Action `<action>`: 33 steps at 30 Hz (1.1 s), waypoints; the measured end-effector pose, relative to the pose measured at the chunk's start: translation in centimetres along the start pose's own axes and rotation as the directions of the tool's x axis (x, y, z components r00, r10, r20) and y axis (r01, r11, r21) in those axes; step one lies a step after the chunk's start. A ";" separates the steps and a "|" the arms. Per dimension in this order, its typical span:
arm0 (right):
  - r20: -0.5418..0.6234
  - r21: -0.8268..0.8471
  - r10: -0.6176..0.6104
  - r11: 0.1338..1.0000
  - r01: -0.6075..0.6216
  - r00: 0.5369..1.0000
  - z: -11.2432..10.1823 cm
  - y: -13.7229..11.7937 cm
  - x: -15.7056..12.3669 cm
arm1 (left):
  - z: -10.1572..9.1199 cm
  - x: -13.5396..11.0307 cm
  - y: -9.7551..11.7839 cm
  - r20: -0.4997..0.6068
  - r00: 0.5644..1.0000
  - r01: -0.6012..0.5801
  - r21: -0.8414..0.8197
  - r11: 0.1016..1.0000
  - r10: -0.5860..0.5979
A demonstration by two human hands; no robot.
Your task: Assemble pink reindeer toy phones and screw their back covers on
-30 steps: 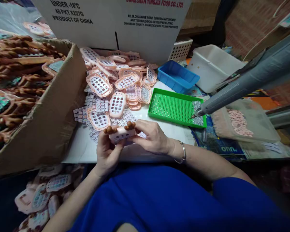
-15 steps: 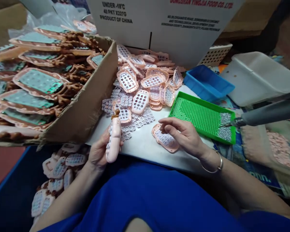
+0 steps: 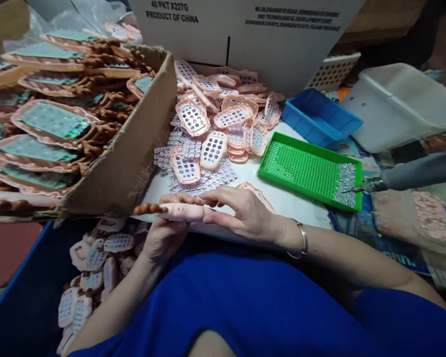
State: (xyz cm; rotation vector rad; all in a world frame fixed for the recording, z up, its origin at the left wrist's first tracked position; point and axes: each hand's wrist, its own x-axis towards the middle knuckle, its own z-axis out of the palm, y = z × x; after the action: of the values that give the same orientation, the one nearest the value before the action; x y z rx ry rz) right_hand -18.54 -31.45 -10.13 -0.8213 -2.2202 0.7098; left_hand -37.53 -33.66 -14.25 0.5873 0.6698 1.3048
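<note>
A pink toy phone (image 3: 188,211) with a brown beaded end is held edge-on above the table's front edge, the brown end pointing left. My left hand (image 3: 167,237) is closed round it from below. The fingers and thumb of my right hand (image 3: 241,213) pinch its right end. Behind my right hand lies a pink shell half (image 3: 258,194), mostly hidden by the hand. Beyond my hands, clear keypad sheets (image 3: 188,148) lie under loose pink phone faceplates (image 3: 212,150) with rows of holes.
A carton (image 3: 122,144) of phone halves with green boards stands left. Below it, a blue bin (image 3: 26,287) holds assembled phones. To the right are a green tray (image 3: 301,171) with small screws, an electric screwdriver (image 3: 412,173), a blue basket (image 3: 319,119) and a translucent tub (image 3: 401,109).
My right hand has moved left from above the shell half and taken hold of the toy phone. The phone has turned from upright to lying sideways.
</note>
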 end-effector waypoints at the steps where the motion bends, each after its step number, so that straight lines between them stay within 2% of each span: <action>1: -0.012 -0.019 -0.038 0.999 0.038 0.999 0.3 0.0 0.0 | 0.4 0.0 -0.2 0.016 1.000 -0.015 0.004 1.000 0.015; 4: -0.072 -0.118 -0.142 0.984 0.133 0.987 1.0 -0.1 -0.3 | 1.0 0.1 -0.7 0.000 1.000 -0.010 0.028 1.000 0.010; 8: -0.131 -0.289 -0.218 0.942 0.173 0.967 1.0 -0.3 -0.7 | 1.0 0.1 -1.5 0.018 1.000 -0.020 0.033 0.999 0.019; 11: -0.182 -0.279 -0.221 0.946 0.165 0.958 0.8 -0.4 -0.6 | 0.7 0.3 -1.9 0.057 0.998 -0.039 0.041 0.998 0.037; 12: -0.196 -0.211 -0.164 0.970 0.122 0.967 0.7 -0.3 -0.5 | 0.6 0.3 -2.0 0.067 0.998 -0.026 0.069 0.997 0.021; 14: -0.191 0.042 0.063 0.998 -0.056 0.980 0.7 0.0 -0.3 | 0.8 0.2 -2.0 0.092 0.996 0.003 0.143 0.990 -0.016; 15: -0.149 0.200 0.198 0.966 -0.167 0.969 0.8 0.2 -0.2 | 1.1 0.1 -2.0 0.103 0.994 0.002 0.183 0.983 -0.021; 17: -0.019 0.442 0.394 0.828 -0.345 0.919 1.0 0.5 -0.1 | 1.9 -0.2 -1.9 0.098 0.995 -0.053 0.253 0.966 0.029; 19: 0.090 0.492 0.464 0.749 -0.444 0.881 1.2 0.8 0.0 | 3.0 -0.5 -1.7 0.051 0.994 -0.105 0.315 0.943 0.094; 21: 0.140 0.380 0.458 0.794 -0.474 0.878 1.3 0.9 0.0 | 3.7 -0.7 -1.2 -0.031 0.992 -0.106 0.363 0.926 0.125; 24: 0.119 0.182 0.397 0.892 -0.413 0.910 0.6 0.9 -0.3 | 3.6 -0.7 0.5 -0.103 0.987 -0.058 0.495 0.867 0.124; 27: 0.007 0.197 0.398 0.899 -0.392 0.917 -0.9 1.0 -0.9 | 1.8 -0.7 3.0 -0.093 0.987 -0.036 0.673 0.738 0.133; 30: -0.060 0.160 0.423 0.898 -0.409 0.904 -2.5 1.3 -1.5 | -0.5 -1.3 5.2 -0.127 0.985 0.014 0.738 0.675 0.119; 32: -0.120 0.019 0.287 0.958 -0.287 0.950 -3.0 1.3 -1.6 | -1.7 -1.7 5.9 -0.174 0.982 0.083 0.743 0.665 0.071; 33: -0.144 -0.077 0.150 0.984 -0.163 0.978 -3.0 1.2 -1.5 | -2.0 -1.8 5.9 -0.182 0.982 0.110 0.746 0.656 0.042</action>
State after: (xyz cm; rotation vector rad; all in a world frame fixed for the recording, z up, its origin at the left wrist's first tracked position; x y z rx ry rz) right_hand -15.06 -31.01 -9.57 -1.0670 -2.0919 0.6114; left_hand -43.19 -34.37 -11.13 1.1334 1.4083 1.0049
